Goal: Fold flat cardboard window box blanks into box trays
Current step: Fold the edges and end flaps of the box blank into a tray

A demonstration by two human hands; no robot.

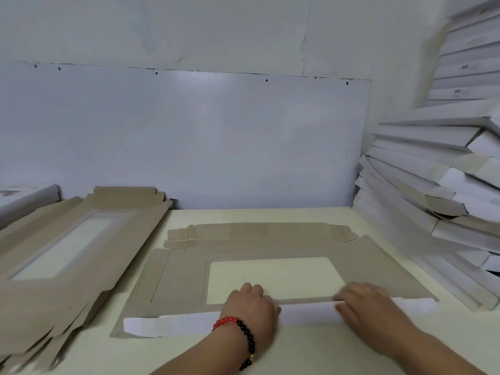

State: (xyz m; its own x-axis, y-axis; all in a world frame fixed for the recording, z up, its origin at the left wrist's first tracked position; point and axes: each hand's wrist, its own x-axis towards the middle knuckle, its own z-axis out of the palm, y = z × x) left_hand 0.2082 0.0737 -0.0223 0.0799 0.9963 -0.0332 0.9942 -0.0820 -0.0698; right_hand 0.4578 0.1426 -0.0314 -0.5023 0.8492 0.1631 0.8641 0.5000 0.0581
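Observation:
A flat brown cardboard window box blank (270, 246) lies on the cream table in front of me, its clear window in the middle. The blank's near long flap (189, 324) is folded over toward the window, white side up. My left hand (251, 307), with a red and black bead bracelet at the wrist, presses down on the folded flap near its middle. To the right, my right hand (368, 307) also lies flat on that flap. Both hands rest palm down, fingers together, pressing the fold.
A pile of flat brown blanks (62, 250) lies at the left of the table (297, 355). Several folded white box trays (433, 185) are stacked high against the wall at the right. A white wall panel stands behind the table.

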